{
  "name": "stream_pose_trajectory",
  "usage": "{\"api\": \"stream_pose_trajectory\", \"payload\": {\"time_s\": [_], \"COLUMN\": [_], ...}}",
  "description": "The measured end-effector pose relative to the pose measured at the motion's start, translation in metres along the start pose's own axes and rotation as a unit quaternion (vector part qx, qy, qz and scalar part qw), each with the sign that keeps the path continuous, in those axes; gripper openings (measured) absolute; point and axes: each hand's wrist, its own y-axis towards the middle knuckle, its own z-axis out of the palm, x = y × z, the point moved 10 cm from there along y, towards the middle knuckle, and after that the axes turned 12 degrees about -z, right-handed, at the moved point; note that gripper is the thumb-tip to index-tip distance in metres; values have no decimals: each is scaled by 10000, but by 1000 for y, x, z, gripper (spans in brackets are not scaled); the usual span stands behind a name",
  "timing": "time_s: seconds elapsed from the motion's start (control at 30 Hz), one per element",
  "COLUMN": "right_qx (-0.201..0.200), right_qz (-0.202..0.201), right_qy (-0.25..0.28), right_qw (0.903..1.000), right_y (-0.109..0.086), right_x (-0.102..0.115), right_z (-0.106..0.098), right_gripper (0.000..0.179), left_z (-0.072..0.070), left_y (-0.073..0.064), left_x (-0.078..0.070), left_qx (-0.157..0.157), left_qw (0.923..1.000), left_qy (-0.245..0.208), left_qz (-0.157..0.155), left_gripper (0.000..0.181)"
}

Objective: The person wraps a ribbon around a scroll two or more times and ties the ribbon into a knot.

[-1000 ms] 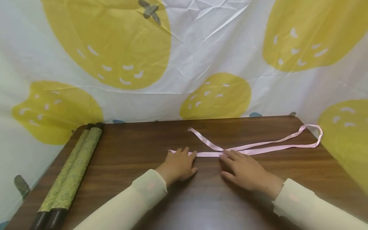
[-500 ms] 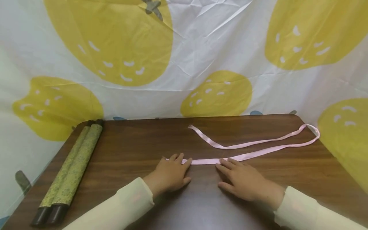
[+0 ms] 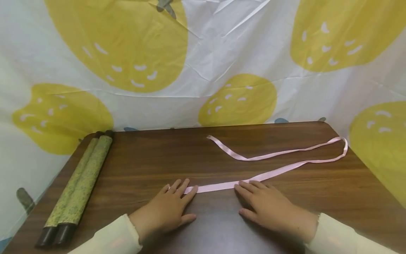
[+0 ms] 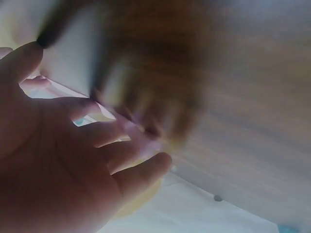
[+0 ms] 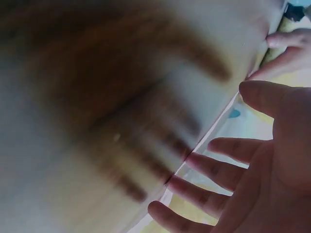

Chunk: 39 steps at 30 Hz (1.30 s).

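Observation:
A long pink ribbon [image 3: 219,186] lies on the brown table, doubled back in a loop near the right edge. Its frayed far end points to the back left, and its near strand runs beneath both hands. My left hand [image 3: 166,208] has its fingers spread, fingertips on the ribbon close to its near end. Farther right, my right hand [image 3: 269,206] touches the same strand with straight fingertips. In the left wrist view the ribbon [image 4: 141,138] passes under the fingertips; in the right wrist view the ribbon [image 5: 214,128] runs along the fingertips of the right hand.
Two rolled scrolls [image 3: 79,180] with patterned yellow-green covers and dark end knobs lie side by side along the left of the wooden table [image 3: 152,155]. A white curtain [image 3: 152,113] with yellow fruit prints hangs behind and around it.
Both hands have drawn the ribbon's near strand toward the body, the left hand also moving left. The two strands, crossed before, now lie apart, and the loop has shifted slightly left.

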Motion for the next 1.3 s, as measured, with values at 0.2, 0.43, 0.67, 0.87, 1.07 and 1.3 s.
{"api": "stream_pose_trajectory", "payload": {"time_s": [0.2, 0.43, 0.67, 0.87, 1.07, 1.3], "right_qx": [-132, -138, -35, 107, 522, -444], "right_qz": [64, -359, -577, -797, -1246, -2235], "right_qy": [-203, -115, -81, -51, -17, -1092], "right_qw": [9997, 9992, 9983, 9967, 9908, 9676], "right_y": [-2, 1, 4, 9, 16, 21], "right_x": [-6, 15, 31, 43, 66, 99], "right_z": [-3, -5, -5, -2, 7, -3], "right_gripper": [61, 56, 55, 56, 57, 47], "left_z": [3, -2, -4, -5, -12, -18], "left_y": [-11, -24, -35, -38, -35, -32], "left_x": [12, 35, 63, 88, 114, 122], "left_qx": [-30, 112, 254, 258, 246, -80], "left_qw": [9998, 9991, 9980, 9981, 9983, 9987], "left_qy": [-181, -391, -575, -541, -447, -248], "left_qz": [34, 85, -23, -140, -283, -442], "left_gripper": [76, 72, 63, 54, 44, 41]}}
